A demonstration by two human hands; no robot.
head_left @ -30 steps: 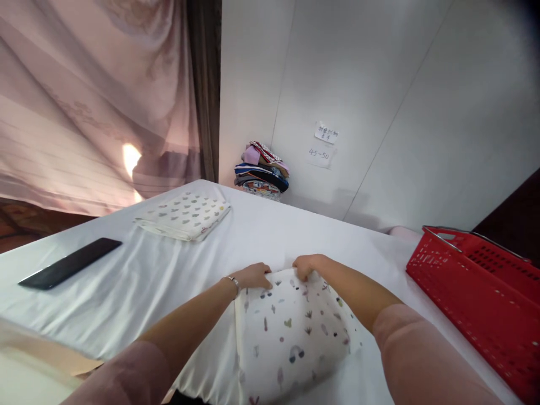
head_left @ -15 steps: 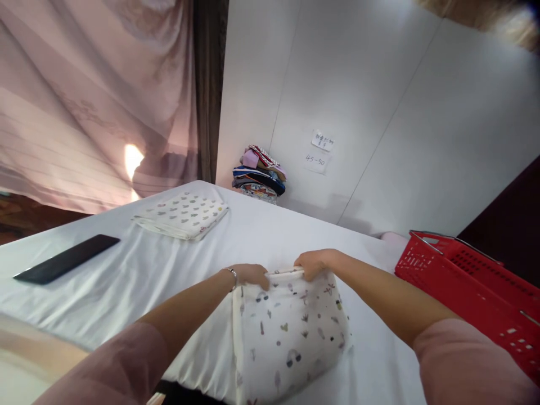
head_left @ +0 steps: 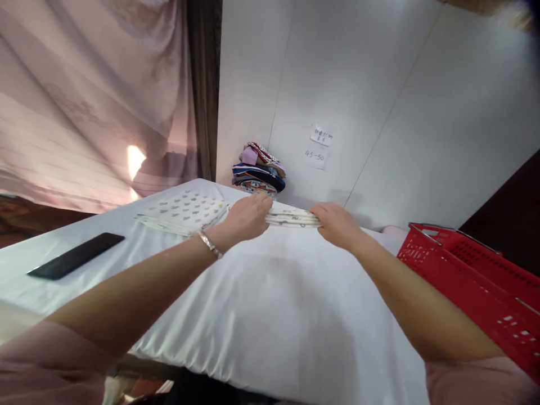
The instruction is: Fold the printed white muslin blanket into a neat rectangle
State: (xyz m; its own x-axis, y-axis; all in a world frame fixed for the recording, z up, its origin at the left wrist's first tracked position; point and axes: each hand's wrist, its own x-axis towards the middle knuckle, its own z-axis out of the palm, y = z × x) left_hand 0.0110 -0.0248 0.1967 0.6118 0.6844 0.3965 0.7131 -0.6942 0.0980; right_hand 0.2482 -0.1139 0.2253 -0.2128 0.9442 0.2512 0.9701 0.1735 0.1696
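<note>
A folded white printed cloth (head_left: 293, 217) is stretched between my two hands above the far part of the white-covered table (head_left: 270, 315), its layered edge toward me. My left hand (head_left: 250, 215), with a silver bracelet at the wrist, is closed around the cloth's left end. At the right end, my right hand (head_left: 336, 225) grips it with the fingers curled over. Left of my left hand lies another folded white cloth (head_left: 185, 211) with small grey prints, flat on the table.
A dark flat slab (head_left: 78, 256) lies on the table's left side. Behind the table edge rises a stack of folded fabrics (head_left: 258, 170) against the white wall (head_left: 358, 84). A red plastic basket (head_left: 472, 287) stands at the right, and a pink curtain (head_left: 93, 101) hangs at the left.
Both hands have moved away from me and lifted the printed cloth off the near part of the table. Its broad face was visible before; now mostly its folded edge shows.
</note>
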